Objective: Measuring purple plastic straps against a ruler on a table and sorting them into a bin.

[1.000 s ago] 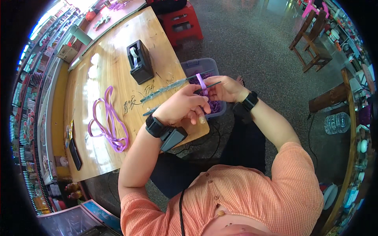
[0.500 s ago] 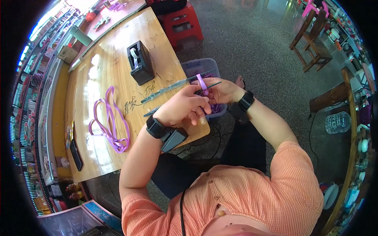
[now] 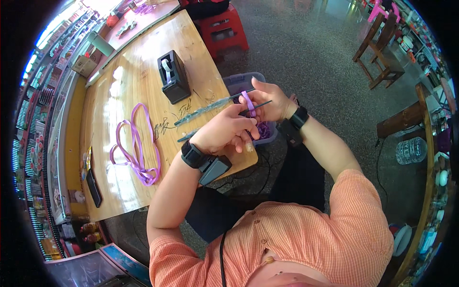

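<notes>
Hands working a narrow purple ribbon strip [image 3: 248, 102] past the wooden desk's [image 3: 138, 81] near right corner.
Left hand [image 3: 228, 130] and right hand [image 3: 267, 103] both pinch the strip with thin dark sticks [image 3: 213, 104], above a clear plastic box [image 3: 248, 81]; a purple ribbon loop [image 3: 136, 146] lies mid-desk.

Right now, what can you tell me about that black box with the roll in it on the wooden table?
The black tape dispenser is a blocky, heavy-looking thing, apparently plastic, standing upright on the wooden table toward its far end. A slot in its top holds a roll of pale tape, whose free end runs down to the front edge. Nothing touches it but the table. Both hands work well short of it, and the loose purple ribbon lies apart from it, nearer the person.
</notes>
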### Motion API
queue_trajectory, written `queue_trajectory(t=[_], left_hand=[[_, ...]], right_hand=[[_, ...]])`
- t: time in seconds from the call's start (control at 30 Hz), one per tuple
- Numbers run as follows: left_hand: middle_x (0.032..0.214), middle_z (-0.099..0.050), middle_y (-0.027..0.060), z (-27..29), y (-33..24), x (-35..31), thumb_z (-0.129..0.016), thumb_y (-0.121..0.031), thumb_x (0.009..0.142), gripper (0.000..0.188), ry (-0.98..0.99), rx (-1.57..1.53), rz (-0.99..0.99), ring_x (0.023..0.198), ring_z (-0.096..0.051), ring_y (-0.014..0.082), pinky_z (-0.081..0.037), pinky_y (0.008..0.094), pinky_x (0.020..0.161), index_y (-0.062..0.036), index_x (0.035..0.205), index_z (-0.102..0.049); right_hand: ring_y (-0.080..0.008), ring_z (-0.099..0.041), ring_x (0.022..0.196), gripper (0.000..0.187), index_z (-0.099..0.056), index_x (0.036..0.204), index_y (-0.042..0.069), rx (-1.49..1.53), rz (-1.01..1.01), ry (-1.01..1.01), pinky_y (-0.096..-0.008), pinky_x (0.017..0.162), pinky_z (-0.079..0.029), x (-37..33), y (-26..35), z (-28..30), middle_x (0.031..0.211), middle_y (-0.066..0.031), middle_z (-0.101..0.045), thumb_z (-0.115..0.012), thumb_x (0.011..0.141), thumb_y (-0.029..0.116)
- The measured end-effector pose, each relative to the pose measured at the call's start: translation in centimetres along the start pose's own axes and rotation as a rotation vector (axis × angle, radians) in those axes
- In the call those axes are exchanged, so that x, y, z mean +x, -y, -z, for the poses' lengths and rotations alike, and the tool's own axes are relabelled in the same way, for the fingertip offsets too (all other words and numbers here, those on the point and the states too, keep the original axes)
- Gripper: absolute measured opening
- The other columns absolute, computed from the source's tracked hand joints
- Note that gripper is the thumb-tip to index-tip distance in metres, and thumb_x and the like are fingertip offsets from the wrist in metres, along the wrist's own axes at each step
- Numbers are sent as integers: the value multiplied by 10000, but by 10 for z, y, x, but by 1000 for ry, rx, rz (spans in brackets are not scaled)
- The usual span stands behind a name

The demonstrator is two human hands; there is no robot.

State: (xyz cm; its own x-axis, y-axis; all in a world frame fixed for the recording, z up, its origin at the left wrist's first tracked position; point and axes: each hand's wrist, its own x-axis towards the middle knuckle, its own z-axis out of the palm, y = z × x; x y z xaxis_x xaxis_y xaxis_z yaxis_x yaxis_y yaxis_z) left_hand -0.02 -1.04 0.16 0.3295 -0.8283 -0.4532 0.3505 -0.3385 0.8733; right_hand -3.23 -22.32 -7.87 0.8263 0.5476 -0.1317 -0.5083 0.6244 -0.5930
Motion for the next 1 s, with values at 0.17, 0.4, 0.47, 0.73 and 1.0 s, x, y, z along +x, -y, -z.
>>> queue_trajectory(t=[0.17, 0.4, 0.47, 0.73, 1.0], left_hand=[[881, -683, 127, -3, -1, -3, -611, -96, 937, 540, -63, -42, -1, 663, -682, 183, -514, 250, 474, 31, 1408, -377], [883, -688, 141, -7, -4, -3, -600, -97, 942, 530, -82, 0, 13, 664, -683, 193, -519, 260, 482, 49, 1401, -377], [882, -689, 145, -5, -3, -5, -606, -111, 947, 526, -99, 18, 9, 660, -682, 193, -517, 262, 482, 57, 1395, -384], [917, -701, 147, -3, -5, -5, -604, -144, 970, 629, -96, -15, -10, 677, -690, 186, -507, 255, 487, 78, 1480, -308], [965, -690, 67, -32, -7, -44, -604, -141, 980, 491, -138, 376, -130, 715, -668, 117, -534, 254, 536, -41, 1441, -468]], right_hand=[[-90, -581, 722, 315, -660, 998, 100, -189, -61, -142, -252, 645, -465, 9, 7, 9, 870, 27, -631, -604, 998, 410], [-120, -626, 731, 238, -669, 1101, 53, -113, 75, -161, -288, 739, -546, -2, -7, 59, 866, 14, -655, -625, 1005, 266], [-113, -623, 734, 233, -672, 1106, 48, -57, 57, -201, -292, 752, -545, -2, -9, 42, 870, 16, -656, -627, 1005, 253], [-67, -535, 646, 257, -675, 1108, 42, -163, 154, -232, -279, 704, -509, -6, -2, 31, 820, 34, -630, -655, 985, 267], [-83, -551, 715, 209, -659, 1074, 108, -194, 269, -457, -266, 625, -482, -60, 1, 69, 844, 30, -628, -678, 971, 290]])
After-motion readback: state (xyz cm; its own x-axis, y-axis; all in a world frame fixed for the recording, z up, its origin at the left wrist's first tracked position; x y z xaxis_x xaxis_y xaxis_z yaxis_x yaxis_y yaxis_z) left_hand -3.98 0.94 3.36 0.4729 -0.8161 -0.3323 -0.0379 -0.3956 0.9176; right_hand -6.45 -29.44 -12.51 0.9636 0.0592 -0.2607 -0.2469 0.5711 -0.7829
